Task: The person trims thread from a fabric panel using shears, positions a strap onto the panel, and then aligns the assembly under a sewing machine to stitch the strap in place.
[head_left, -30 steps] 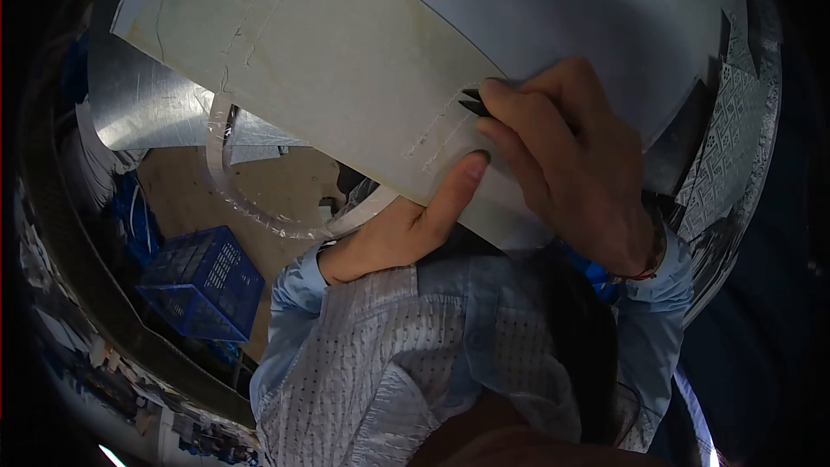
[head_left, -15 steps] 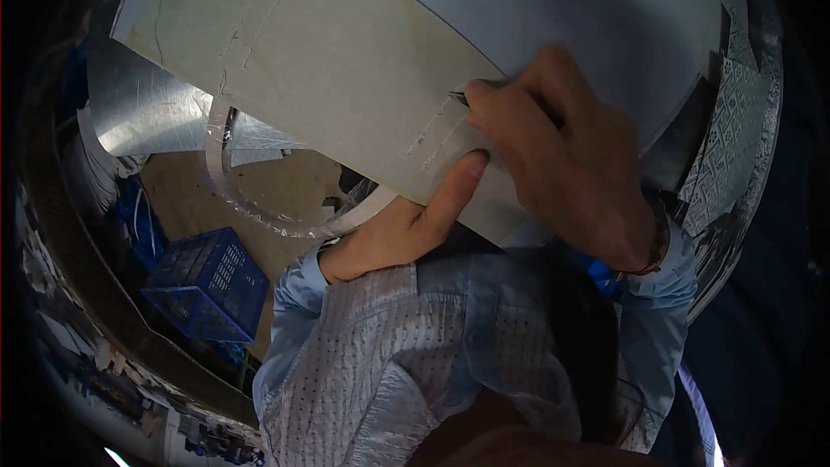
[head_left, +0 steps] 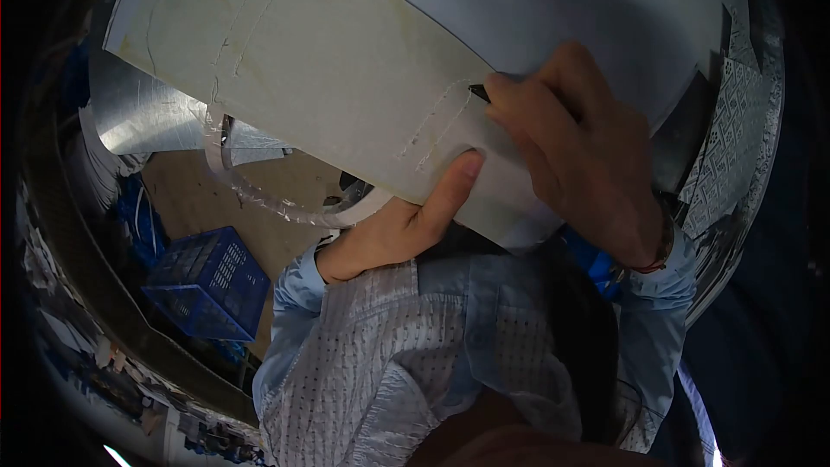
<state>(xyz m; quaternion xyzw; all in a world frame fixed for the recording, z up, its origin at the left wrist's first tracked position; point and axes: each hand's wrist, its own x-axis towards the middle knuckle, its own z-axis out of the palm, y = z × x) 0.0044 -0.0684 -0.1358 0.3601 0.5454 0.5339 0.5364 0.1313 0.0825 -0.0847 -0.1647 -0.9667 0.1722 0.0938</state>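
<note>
A pale cream panel [head_left: 320, 60] lies slanted in front of me, with narrow lines of stitching on its left part and near its middle. My left hand [head_left: 398, 229] grips its near edge, thumb on top and the other fingers hidden underneath. My right hand [head_left: 588, 147] is closed around a small dark pointed tool [head_left: 479, 92], most of it hidden by the fingers. The tool's tip is at the top end of the middle stitching. From below the panel's near edge hangs a looped pale strap [head_left: 251, 190] in clear plastic wrap, passing beside my left wrist.
Beneath the panel is a large light grey-white surface [head_left: 536, 0]. A shiny metal sheet [head_left: 143, 112] shows at the left. On the floor stands a blue plastic crate [head_left: 207, 285]. Patterned sheets [head_left: 731, 138] are stacked at the right edge.
The panel has shifted slightly left and turned a little. My right hand has moved slightly right, and the tool's tip now shows as dark rather than shiny. My left hand keeps its grip.
</note>
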